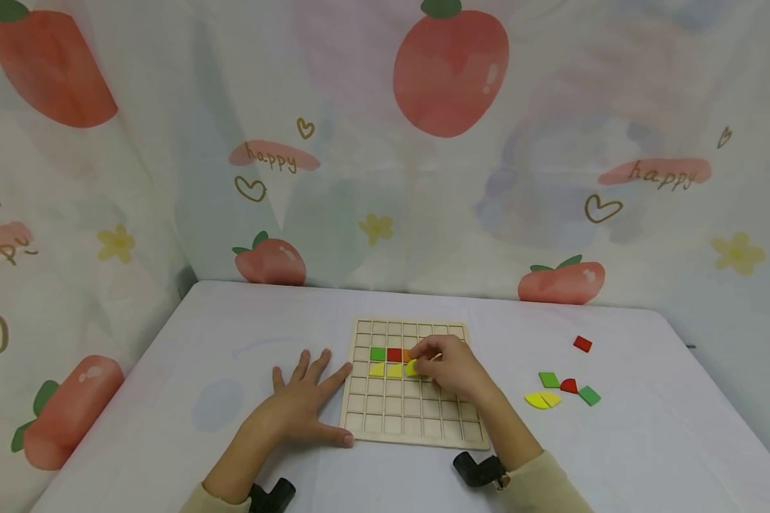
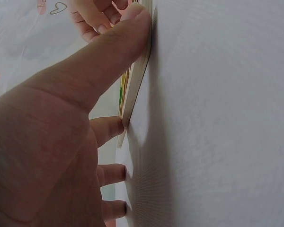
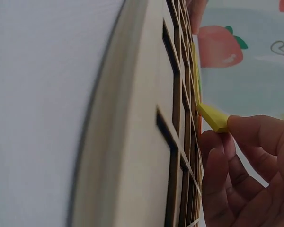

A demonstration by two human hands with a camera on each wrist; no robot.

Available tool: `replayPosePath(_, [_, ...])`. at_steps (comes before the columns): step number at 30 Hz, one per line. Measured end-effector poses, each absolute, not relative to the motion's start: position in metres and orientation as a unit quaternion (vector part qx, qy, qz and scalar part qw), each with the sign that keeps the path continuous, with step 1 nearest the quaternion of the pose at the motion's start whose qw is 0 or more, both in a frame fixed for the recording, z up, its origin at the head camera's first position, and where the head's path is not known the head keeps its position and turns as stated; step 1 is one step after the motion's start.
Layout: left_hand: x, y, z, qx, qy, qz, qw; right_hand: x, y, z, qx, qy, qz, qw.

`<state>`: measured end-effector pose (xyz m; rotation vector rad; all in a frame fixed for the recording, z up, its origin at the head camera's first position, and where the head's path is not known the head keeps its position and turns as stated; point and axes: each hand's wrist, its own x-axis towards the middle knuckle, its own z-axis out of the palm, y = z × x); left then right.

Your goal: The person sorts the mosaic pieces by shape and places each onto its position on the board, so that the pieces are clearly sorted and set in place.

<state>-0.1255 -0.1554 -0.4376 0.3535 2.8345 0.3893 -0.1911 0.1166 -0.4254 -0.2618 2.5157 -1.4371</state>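
Observation:
A wooden grid board (image 1: 413, 426) lies on the white table. My left hand (image 1: 298, 407) is spread flat beside its left side, with thumb and index fingertip right at the edge. Over the board, my right hand (image 1: 454, 369) pinches a small yellow tile (image 3: 214, 118) between thumb and fingers, tilted, one corner at the grid. A green tile (image 1: 377, 354), a red tile (image 1: 394, 355) and a partly covered orange tile (image 1: 407, 354) sit in one row. In the row nearer me are two yellow tiles (image 1: 376, 370), left of the pinched one.
Right of the board lie loose tiles: a red one (image 1: 582, 344) farther back, two green ones (image 1: 549, 380), a red rounded one (image 1: 569, 385) and two yellow ones (image 1: 536, 400). A printed cloth (image 1: 359, 185) hangs behind the table. Black devices (image 1: 478, 470) are worn at both wrists.

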Motion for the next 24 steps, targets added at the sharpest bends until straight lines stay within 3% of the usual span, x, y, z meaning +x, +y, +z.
replayPosePath(24, [-0.127, -0.1565, -0.4426, 0.122, 0.976, 0.129, 0.128, -0.1908, 0.1115, -0.4271, -0.097, 0.905, -0.405, 0.089])
